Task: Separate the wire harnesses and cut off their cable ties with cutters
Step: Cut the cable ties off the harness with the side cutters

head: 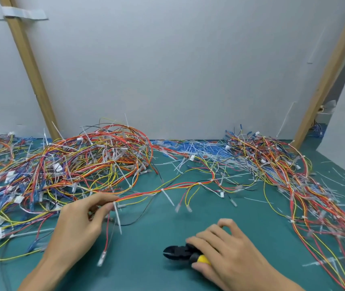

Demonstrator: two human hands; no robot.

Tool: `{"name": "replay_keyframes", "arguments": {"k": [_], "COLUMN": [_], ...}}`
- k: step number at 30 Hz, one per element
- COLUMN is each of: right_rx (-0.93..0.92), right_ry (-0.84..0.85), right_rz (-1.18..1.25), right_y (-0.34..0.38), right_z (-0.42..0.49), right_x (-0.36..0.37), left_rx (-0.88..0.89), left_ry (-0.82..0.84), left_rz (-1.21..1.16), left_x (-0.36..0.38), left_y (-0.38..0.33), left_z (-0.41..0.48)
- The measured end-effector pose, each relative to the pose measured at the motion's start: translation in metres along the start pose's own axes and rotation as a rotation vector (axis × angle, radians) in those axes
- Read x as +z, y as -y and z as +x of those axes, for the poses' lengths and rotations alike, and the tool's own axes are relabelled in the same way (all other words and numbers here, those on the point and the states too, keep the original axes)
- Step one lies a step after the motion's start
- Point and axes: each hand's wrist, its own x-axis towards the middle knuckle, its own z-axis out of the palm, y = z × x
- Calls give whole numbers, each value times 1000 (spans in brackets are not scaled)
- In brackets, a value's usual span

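My left hand (pixel 79 223) pinches one wire harness (pixel 167 189) of red, orange and yellow wires, which stretches right across the green mat. A white cable tie (pixel 117 217) hangs from the harness right at my fingertips; another tie (pixel 168 197) sticks out further along. My right hand (pixel 226 255) lies on the cutters (pixel 180 252), black jaws pointing left, yellow handle under my palm, resting on the mat. The jaws are shut.
A large tangled pile of harnesses (pixel 73 164) fills the left of the green mat (pixel 146 269). Another pile (pixel 293 175) runs down the right side. Cut white tie pieces (pixel 198 152) litter the back. Wooden posts (pixel 31 66) lean against a white wall.
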Motion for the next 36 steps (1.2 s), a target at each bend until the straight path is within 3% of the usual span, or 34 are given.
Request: {"name": "replay_keyframes", "arguments": {"k": [4,10,14,16,19,21,24,29,36], "right_rx": [139,927,1185,1215,1180,1116,1001,849,800], "right_ry": [-168,-223,-397,-449,-495,-470,-382,-152,18], "right_rz": [268,818,1109,1136,1156,1124,1040,1012,994], "right_y": [-15,-70,-93,-96,-97,-95,-90,-83,-74], "right_z": [-15,-16,-31,-36,-39,-42,-48,-44,-39], "right_x": [-8,-6,6,10,12,12,9,1,-1], "left_rx": [18,-20,181,240,256,206,49,-227,-202], "left_ry": [43,101,-28,5,132,265,402,362,57], "left_rz": [122,438,173,81,295,488,497,-93,-519], "left_x": [-7,-15,0,25,86,130,181,197,140], "left_y": [8,-15,-81,-114,-148,-159,-152,-120,-84], "left_z": [-6,4,19,33,55,63,68,74,51]}}
